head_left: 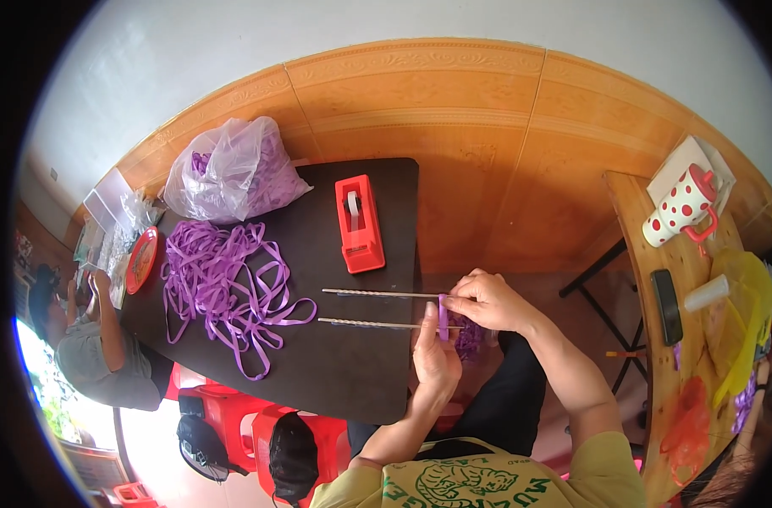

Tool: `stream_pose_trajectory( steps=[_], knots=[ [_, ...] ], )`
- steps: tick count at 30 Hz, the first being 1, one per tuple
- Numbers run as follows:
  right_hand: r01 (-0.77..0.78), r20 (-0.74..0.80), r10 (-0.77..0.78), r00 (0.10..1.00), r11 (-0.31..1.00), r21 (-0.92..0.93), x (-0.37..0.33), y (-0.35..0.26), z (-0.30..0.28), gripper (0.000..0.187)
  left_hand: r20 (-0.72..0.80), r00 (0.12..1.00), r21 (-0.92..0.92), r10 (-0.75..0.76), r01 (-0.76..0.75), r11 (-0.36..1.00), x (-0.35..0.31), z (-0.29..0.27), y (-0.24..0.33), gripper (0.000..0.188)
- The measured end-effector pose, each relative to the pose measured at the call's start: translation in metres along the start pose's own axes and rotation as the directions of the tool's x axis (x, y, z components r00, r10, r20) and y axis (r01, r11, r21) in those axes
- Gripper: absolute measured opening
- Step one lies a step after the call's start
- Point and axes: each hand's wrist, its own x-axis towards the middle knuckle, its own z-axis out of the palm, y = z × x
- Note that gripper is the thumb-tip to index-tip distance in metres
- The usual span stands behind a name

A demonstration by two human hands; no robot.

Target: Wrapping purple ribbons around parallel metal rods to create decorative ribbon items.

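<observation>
Dark table [335, 372], red tape dispenser [358, 223], loose ribbon pile [221, 284], both hands' grip [466, 326] pinching purple ribbon [443, 316]

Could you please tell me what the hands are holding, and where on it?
Both hands, left and right, pinch a purple ribbon wound across the near ends of two sticks.

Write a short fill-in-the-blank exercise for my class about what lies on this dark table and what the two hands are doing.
1. The loose ribbon heaped on the dark table is ____ in colour.
2. The tape dispenser is ____.
3. Both the left hand and the right hand hold purple ribbon wound over two thin ____.
4. More ribbon fills a clear plastic ____ at the table's far corner.

Missing words: purple; red; sticks; bag
</observation>
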Motion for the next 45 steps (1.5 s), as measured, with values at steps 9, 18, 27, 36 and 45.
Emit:
stream_pose_trajectory(
  steps=[9, 18, 27, 36, 45],
  knots=[
    [0.057, -0.310, -0.114, 0.944, 0.980, -0.190, -0.006, -0.008, 0.023, 0.045, 0.015, 1.000, 0.024, -0.023, 0.022, 0.999, 0.007, -0.014, -0.005, 0.007],
    [0.147, -0.496, -0.153, 0.855, 0.988, -0.051, -0.016, -0.001, 0.043, 0.034, 0.014, 0.999, -0.030, -0.047, 0.047, 0.998, -0.003, -0.007, 0.002, 0.011],
    [0.125, -0.469, -0.112, 0.876, 0.992, -0.003, -0.019, 0.021, 0.056, 0.038, -0.014, 0.999, 0.010, -0.047, 0.047, 0.999, 0.004, -0.011, -0.003, 0.005],
    [-0.126, 0.090, 0.267, 0.960, 0.121, 0.985, -0.029, 0.011, 0.054, 0.030, -0.062, 0.997, 0.021, -0.045, 0.046, 0.999, 0.001, -0.006, 0.001, 0.008],
    [-0.046, 0.021, 0.207, 0.978, 0.117, 0.992, -0.019, 0.037, 0.071, 0.011, 0.012, 0.998, -0.050, -0.057, 0.058, 0.997, -0.010, 0.007, 0.010, 0.010]
  ],
)
